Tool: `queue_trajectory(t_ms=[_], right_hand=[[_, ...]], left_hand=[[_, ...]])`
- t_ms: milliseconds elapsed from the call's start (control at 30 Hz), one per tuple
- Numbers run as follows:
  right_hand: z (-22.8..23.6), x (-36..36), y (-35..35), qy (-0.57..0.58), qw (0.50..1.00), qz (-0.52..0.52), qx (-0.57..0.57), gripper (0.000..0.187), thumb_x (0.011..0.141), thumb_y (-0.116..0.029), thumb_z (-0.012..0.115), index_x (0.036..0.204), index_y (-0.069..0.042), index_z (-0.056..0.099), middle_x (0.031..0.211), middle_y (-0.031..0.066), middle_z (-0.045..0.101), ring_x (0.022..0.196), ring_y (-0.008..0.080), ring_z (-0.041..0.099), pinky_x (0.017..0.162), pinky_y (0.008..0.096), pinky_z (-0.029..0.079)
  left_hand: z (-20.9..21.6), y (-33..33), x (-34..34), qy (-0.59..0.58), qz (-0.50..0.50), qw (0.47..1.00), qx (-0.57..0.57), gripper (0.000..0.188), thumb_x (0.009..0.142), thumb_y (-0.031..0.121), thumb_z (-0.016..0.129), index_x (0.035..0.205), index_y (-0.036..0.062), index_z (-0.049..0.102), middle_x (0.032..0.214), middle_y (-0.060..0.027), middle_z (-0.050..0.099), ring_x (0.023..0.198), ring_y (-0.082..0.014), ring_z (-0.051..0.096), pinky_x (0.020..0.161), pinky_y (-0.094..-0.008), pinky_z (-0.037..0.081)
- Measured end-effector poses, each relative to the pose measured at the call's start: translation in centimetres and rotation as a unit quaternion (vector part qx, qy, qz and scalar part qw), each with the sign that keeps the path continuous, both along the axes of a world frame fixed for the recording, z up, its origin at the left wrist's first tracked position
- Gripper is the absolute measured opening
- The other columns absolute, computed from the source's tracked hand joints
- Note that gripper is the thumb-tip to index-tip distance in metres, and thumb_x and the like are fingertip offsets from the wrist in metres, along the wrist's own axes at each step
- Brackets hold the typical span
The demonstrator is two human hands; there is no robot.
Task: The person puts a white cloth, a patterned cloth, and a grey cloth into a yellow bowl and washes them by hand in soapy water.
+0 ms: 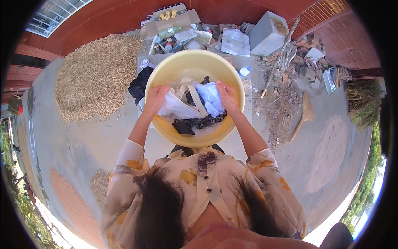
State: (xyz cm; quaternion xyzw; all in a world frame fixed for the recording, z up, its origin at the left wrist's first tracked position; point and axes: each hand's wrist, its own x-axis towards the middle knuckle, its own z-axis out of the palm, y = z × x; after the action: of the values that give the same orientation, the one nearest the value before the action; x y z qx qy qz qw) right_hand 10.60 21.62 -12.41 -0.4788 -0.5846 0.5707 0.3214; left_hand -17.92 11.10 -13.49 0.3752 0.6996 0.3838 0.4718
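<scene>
In front of me stands a round yellow basin [163, 70], with wet laundry and some suds in it. My left hand [156, 98] is closed on the left end of a thin white cloth [177, 104], at the basin's left side. Across from it, my right hand [227, 95] grips the cloth's bluish-white right part [210, 97]. A cream strap [196, 99] loops over the middle between the hands. Below lies a black patterned cloth [201, 123], partly covered by the white one. Whether the white parts are a single piece I cannot tell.
Left of the basin lies a dark cloth [141, 85]; a white bottle with a blue cap [245, 71] stands at its right. Farther off are a large tan heap [97, 79], a cardboard box [176, 21], a concrete block [265, 35], a broom [306, 112] and rubble.
</scene>
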Motion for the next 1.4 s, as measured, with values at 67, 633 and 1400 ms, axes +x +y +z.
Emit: queue_trajectory(t_ms=[67, 633, 1400], right_hand=[[1.2, 1.5, -1.2, 0.03, 0.997, 0.022, 0.067, 0.034, 0.095, -0.027, 0.062, 0.076, 0.002, 0.064, 0.065, 0.0024, 0.051, 0.066, 0.0133, 0.048, 0.063, 0.0342, 0.04], [-5.2, -6.4, 1.7, -0.391, 0.908, 0.14, 0.043, 0.041, 0.089, -0.025, 0.052, 0.126, -0.008, 0.057, 0.116, 0.0236, 0.061, 0.091, 0.0429, 0.062, 0.081, 0.0517, 0.051], [0.0, 1.2, -3.2, -0.253, 0.926, 0.079, 0.268, 0.04, 0.09, -0.021, 0.059, 0.129, -0.012, 0.055, 0.11, 0.0117, 0.06, 0.094, 0.0243, 0.058, 0.082, 0.0377, 0.045]], left_hand=[[2.2, -2.8, 1.0, 0.054, -0.128, 0.99, 0.027, 0.04, 0.09, 0.035, 0.062, 0.112, 0.002, 0.061, 0.096, -0.0164, 0.065, 0.094, -0.0283, 0.065, 0.08, -0.0372, 0.05], [-9.4, 3.6, 9.6, 0.42, -0.167, 0.892, 0.013, 0.057, 0.086, 0.024, 0.055, 0.141, 0.0132, 0.043, 0.123, -0.0315, 0.054, 0.101, -0.0439, 0.06, 0.086, -0.0534, 0.048], [1.4, -3.5, 8.0, 0.414, -0.003, 0.903, 0.117, 0.068, 0.087, 0.04, 0.067, 0.141, 0.0091, 0.043, 0.139, -0.0236, 0.04, 0.121, -0.0431, 0.044, 0.099, -0.0523, 0.038]])
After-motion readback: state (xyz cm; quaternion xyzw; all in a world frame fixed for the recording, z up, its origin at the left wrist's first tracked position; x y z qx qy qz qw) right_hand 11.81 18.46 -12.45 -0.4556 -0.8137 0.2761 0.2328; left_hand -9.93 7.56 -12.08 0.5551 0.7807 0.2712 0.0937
